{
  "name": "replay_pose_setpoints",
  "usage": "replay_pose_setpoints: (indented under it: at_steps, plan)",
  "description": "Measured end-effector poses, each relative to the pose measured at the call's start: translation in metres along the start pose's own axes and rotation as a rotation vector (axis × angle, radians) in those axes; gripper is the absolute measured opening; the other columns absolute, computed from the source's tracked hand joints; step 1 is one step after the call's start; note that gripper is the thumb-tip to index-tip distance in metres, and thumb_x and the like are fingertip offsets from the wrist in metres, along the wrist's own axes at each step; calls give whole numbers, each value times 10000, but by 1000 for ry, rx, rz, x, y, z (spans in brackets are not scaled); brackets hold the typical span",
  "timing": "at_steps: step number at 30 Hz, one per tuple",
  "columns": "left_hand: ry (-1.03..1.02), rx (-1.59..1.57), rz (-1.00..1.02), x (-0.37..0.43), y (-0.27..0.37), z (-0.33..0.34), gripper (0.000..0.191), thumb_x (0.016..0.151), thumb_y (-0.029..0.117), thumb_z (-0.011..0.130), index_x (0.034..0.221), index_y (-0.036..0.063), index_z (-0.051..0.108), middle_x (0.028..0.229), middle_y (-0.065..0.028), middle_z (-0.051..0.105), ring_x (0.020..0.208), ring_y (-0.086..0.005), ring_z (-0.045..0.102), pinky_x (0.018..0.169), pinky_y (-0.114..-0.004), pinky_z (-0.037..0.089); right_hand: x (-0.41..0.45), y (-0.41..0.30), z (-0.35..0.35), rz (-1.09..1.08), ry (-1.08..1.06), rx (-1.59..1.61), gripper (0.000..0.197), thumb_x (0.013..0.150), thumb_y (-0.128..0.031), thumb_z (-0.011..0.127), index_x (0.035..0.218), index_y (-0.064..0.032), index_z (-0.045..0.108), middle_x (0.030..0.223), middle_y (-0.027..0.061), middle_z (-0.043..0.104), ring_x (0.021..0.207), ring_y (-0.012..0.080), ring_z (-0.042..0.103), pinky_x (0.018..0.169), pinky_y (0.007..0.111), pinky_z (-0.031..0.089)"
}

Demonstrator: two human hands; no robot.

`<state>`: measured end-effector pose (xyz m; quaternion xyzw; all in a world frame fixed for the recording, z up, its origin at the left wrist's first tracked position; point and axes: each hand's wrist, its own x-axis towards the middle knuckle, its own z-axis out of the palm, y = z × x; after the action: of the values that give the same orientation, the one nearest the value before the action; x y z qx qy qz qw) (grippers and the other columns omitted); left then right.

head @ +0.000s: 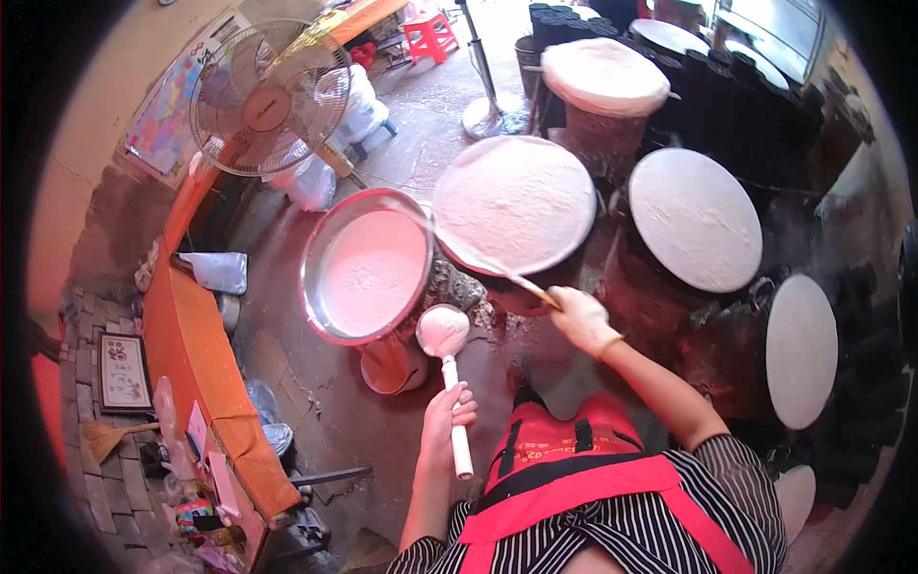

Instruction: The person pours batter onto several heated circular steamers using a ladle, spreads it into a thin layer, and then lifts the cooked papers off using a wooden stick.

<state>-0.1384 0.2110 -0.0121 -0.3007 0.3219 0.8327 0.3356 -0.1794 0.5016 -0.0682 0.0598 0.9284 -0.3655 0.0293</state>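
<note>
My left hand (446,423) grips the pale handle of a ladle (443,330), whose bowl is filled with thick whitish batter. My right hand (582,321), seemingly in a pale glove, holds a long spreading stick or blade (495,264), blurred by motion. That tool reaches across the near-left edge of a round griddle (515,204) coated with a pale, streaky layer of batter, and its far end extends over a wide metal basin (313,305). Inside the basin is pale batter (374,265), tinted pink by the light. The ladle is just beyond the basin's near-right rim.
More round griddles curve along the right, including a coated one (696,219) and a pale disc (802,351). A stack of thin pale sheets (606,75) sits behind. A bucket (394,369) stands below the basin. A pedestal fan (269,100) and an orange-covered table (204,380) are at left.
</note>
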Motion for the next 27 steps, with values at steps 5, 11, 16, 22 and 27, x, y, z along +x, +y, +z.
replay_pose_setpoints:
  at_steps: [5, 11, 16, 22, 27]
  plan:
    - [99, 87, 189, 25, 70, -19, 101, 946, 81, 481, 884, 48, 409, 717, -13, 423, 492, -35, 342, 393, -158, 269, 136, -69, 82, -25, 74, -345, 363, 831, -365, 574, 1101, -124, 546, 975, 149, 618, 930, 346, 616, 790, 451, 492]
    - [37, -91, 88, 47, 126, -26, 101, 943, 77, 484, 997, -1, 449, 747, -28, 438, 516, -37, 353, 407, -155, 276, 187, -79, 21, -56, 33, -420, 240, 812, -306, 584, 814, -81, 668, 809, 179, 649, 758, 332, 650, 693, 456, 501]
    - [-31, -216, 32, 81, 150, -21, 124, 933, 57, 491, 1011, -29, 446, 749, -35, 430, 518, -43, 357, 401, -156, 286, 282, -116, -168, -185, 180, -343, 284, 742, -307, 605, 750, -35, 689, 754, 189, 647, 686, 314, 631, 690, 400, 494]
    - [-84, -342, -18, 118, 162, 22, 141, 932, 17, 472, 1035, -68, 426, 750, -45, 405, 518, -53, 353, 385, -158, 299, 336, -73, -401, -37, 458, 247, 310, 794, -317, 669, 840, -11, 677, 721, 39, 635, 577, 119, 575, 553, 260, 459]
    - [-131, -421, 3, 125, 156, 77, 143, 944, 33, 452, 1056, -51, 427, 721, -33, 400, 510, -56, 347, 376, -156, 306, 364, 91, -475, -118, 785, 332, 392, 826, -428, 671, 837, -37, 639, 664, -7, 575, 534, 110, 512, 510, 259, 424]
